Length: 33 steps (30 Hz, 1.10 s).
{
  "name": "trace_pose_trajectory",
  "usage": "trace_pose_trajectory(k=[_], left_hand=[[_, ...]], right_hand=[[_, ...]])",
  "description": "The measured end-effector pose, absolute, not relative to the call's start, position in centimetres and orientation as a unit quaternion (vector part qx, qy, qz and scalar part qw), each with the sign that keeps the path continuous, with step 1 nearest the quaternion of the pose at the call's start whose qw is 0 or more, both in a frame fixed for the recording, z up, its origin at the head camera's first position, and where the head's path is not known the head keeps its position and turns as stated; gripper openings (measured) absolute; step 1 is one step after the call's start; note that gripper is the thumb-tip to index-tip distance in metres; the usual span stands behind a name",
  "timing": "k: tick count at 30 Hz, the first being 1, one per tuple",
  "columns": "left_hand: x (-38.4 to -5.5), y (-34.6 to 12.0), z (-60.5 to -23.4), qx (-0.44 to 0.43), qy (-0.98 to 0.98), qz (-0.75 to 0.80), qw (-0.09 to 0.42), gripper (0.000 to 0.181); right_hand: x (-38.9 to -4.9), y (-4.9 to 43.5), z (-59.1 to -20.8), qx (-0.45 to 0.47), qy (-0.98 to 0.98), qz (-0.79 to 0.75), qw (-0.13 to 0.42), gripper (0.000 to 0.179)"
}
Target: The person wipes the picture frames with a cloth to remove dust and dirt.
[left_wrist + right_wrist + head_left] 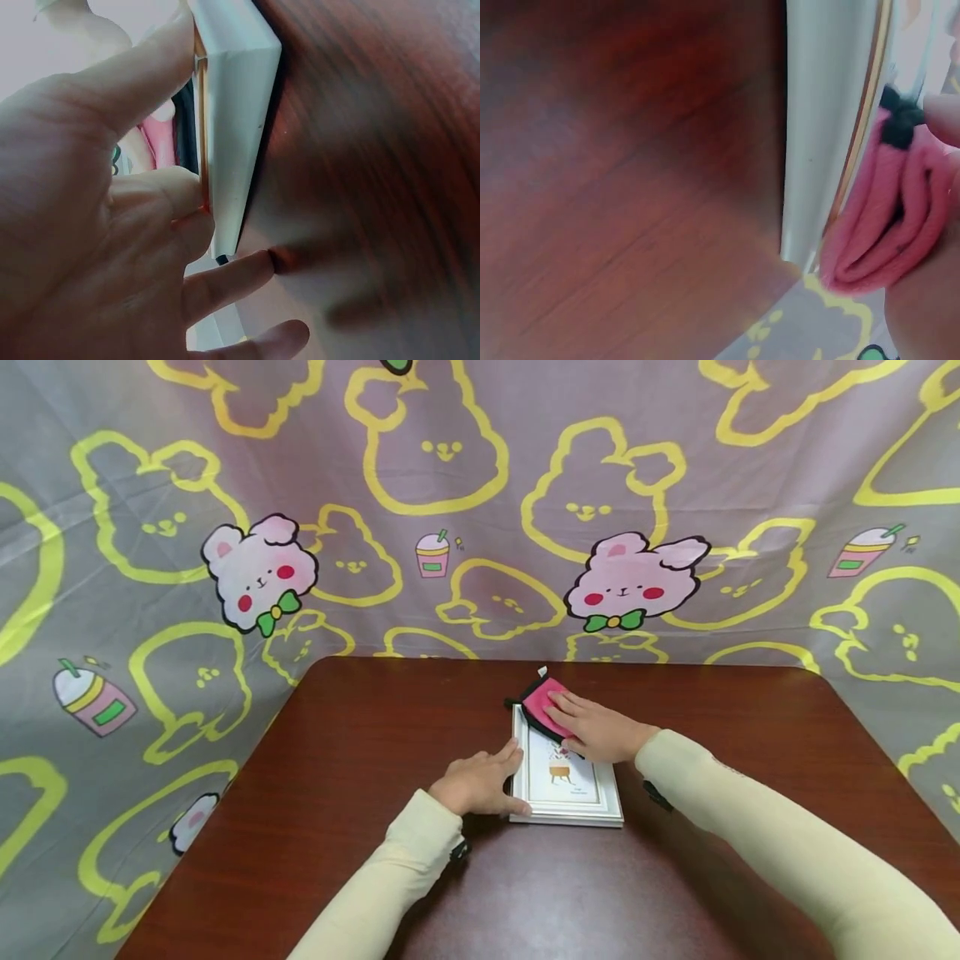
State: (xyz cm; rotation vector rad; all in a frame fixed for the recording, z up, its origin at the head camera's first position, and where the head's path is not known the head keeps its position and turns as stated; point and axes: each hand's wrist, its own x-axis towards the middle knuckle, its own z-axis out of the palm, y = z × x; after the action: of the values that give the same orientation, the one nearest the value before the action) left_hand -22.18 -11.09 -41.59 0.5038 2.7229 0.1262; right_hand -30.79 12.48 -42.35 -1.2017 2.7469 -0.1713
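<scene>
While the left hand [482,783] touches the left side of a white picture frame [573,814], its fingers are spread and loosely extended: the thumb rests over the near left corner, two fingertips meet the frame's side, and in the left wrist view the other two fingers reach down beside it. The right hand [592,725] lies with fingers out nearly straight, pressing a pink cloth [547,700] onto the frame rather than clutching it. Folded in layers and edged in black, the cloth covers the frame's far left corner, and its white tag [543,671] sticks out toward the far edge of the tabletop [397,760]. Flat on the dark reddish-brown wood, the frame sits about midway between the left and right edges, fairly near the far edge. Below the cloth shows part of a printed picture [560,770] with a tan, legged pot. Cream sleeves [750,810] cover both arms, and a rabbit-patterned curtain [465,443] hangs behind the far edge.
</scene>
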Motion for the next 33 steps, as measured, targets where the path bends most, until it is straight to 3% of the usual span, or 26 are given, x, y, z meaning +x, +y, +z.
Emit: trace_pose_trajectory(k=[6, 11, 14, 18, 20, 27, 33], left_hand=[[-22.2, -11.1, -41.6, 0.182, 0.965, 0.047, 0.182, 0.091], [-22.1, -11.3, -41.5, 0.178, 0.965, 0.049, 0.183, 0.091], [-22.1, -11.4, -41.6, 0.179, 0.965, 0.051, 0.184, 0.090], [-22.1, -11.5, -41.9, 0.182, 0.965, 0.057, 0.182, 0.090], [-22.1, -11.4, -41.9, 0.185, 0.965, 0.056, 0.179, 0.091], [-22.2, -11.1, -42.0, 0.194, 0.962, 0.050, 0.184, 0.091], [-22.3, -11.1, -42.0, 0.182, 0.963, 0.055, 0.189, 0.091]], right_hand=[[-30.8, 11.1, -42.5, -0.368, 0.916, -0.109, 0.118, 0.071], [-29.6, 9.8, -42.4, -0.349, 0.920, -0.129, 0.124, 0.065], [-29.1, 9.6, -42.3, -0.356, 0.929, -0.076, 0.066, 0.058], [-29.4, 10.0, -42.4, -0.399, 0.915, -0.010, -0.057, 0.046], [-29.8, 10.4, -42.5, -0.421, 0.904, 0.003, -0.072, 0.049], [-30.2, 11.8, -43.3, -0.411, 0.907, -0.033, 0.082, 0.063], [-29.9, 11.1, -43.6, -0.381, 0.914, -0.065, 0.127, 0.062]])
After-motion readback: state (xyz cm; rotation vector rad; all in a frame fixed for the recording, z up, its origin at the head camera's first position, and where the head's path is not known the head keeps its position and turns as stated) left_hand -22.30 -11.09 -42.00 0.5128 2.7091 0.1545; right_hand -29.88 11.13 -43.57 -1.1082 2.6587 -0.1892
